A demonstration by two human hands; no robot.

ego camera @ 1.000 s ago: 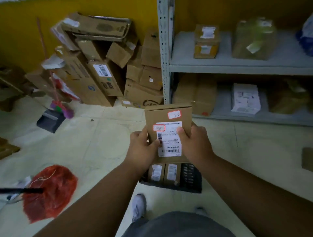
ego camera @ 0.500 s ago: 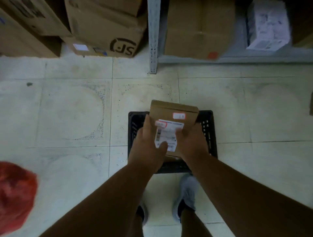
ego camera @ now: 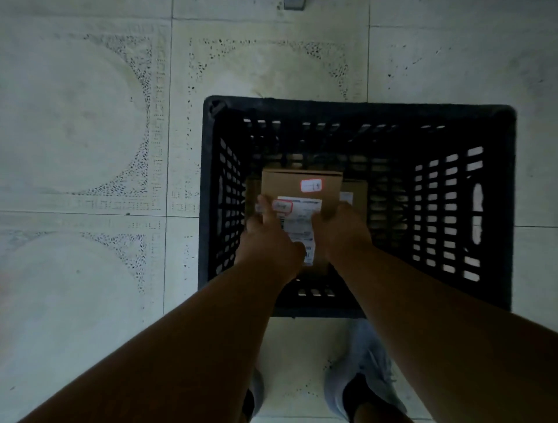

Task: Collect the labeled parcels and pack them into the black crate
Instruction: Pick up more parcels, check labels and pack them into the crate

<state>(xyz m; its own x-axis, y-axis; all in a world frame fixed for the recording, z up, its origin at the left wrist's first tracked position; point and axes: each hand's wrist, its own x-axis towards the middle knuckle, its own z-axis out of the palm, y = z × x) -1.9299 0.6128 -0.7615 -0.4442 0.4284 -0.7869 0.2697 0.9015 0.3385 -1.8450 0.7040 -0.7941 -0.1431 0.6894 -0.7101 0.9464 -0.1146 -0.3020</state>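
While the person stands over the floor tiles (ego camera: 90,136), two grey shoes show at the near edge of the view, the right shoe (ego camera: 367,374) plain to see and the left shoe (ego camera: 255,392) mostly hidden under the left forearm. Both bare forearms reach away from the body and down into the black crate (ego camera: 495,211), which sits on the floor just beyond the toes, its slotted walls letting pale tile show through. Inside it, the left hand (ego camera: 268,244) grips the left edge of a brown cardboard parcel (ego camera: 302,187), its fingers stretched along the side and its thumb lying across the white shipping label (ego camera: 299,223). The right hand (ego camera: 341,229) holds the right edge of the same parcel, fingers curled round the side and largely hidden behind the box. The parcel lies within the left half of the crate, label upward, with a small red-bordered sticker (ego camera: 311,185) near its far end and another red-bordered sticker (ego camera: 283,206) at the label's left corner, beside the left fingertips. Other brown parcels (ego camera: 354,193) lie beneath and just right of it; whether the held parcel rests on them cannot be told. Beyond the far rim, a grey upright foot (ego camera: 294,3) touches the top edge.
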